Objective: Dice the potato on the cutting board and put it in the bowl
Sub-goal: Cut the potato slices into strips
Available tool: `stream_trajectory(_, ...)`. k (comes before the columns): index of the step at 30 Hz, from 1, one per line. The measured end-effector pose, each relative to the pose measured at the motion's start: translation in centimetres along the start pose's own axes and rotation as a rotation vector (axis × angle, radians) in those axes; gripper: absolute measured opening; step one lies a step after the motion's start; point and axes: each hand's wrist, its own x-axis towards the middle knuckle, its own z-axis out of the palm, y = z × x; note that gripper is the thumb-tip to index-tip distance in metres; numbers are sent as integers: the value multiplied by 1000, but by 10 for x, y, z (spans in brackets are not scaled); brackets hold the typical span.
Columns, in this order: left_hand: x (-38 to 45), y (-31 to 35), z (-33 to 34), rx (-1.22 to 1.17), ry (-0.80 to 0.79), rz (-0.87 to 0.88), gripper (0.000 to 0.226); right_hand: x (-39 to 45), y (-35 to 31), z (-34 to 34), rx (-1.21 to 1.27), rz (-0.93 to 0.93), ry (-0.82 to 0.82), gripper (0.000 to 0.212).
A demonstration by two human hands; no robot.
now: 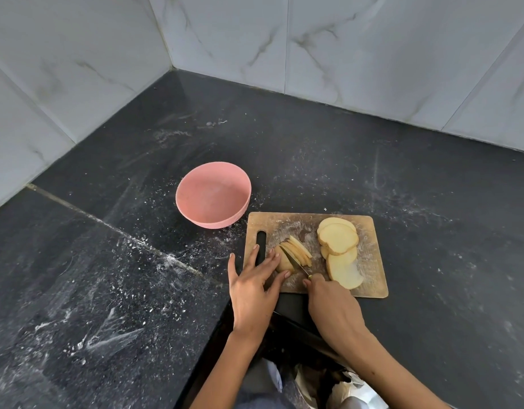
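**At the Board's Near Edge, a Potato Goes from Slices to Strips**

Over the front of the counter, the person's right hand [331, 302] is curled round the handle of a small knife [296, 262], whose blade angles up and away into the potato piece [284, 261] being cut. The left hand [252, 284] lies flat, fingers straight and spread, fingertips pressing the uncut end of that piece while the outer fingers reach past the board's handle slot. Just beyond the blade, a fan of thin cut strips [300, 249] leans toward the far right.

Farther right on the wooden cutting board [370, 261], a loose stack of round potato slices [339, 242] waits uncut, with one larger slice [343, 271] lying close to the knife hand. Off the board's far left corner, near it but not quite touching as far as I can tell, stands the pink bowl [213, 194], with no potato in it. The dark counter [432, 216] round them is dusted with white specks.

By my reckoning the task is well short of halfway: these are strips, not dice, and the rounds are untouched. To do this stroke well, the steadying fingertips would be safer tucked back, since they lie flat and very close to the edge. Even spacing matters too, and the strips will want gathering and turning crosswise before cubes can come of them.
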Motion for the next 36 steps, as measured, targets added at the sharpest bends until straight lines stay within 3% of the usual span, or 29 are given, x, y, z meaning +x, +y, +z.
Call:
stream_trajectory(22,-2,-2,2,25,-1,37,32,-3,-7,-7,89,-51,44,36)
stream_trajectory(30,-2,-3,3,41,-7,50,32,-1,-13,-4,46,-35,2,35)
stream_trajectory(36,1,-4,2,27,-2,59,31,7,-29,-8,-141,19,-68,24)
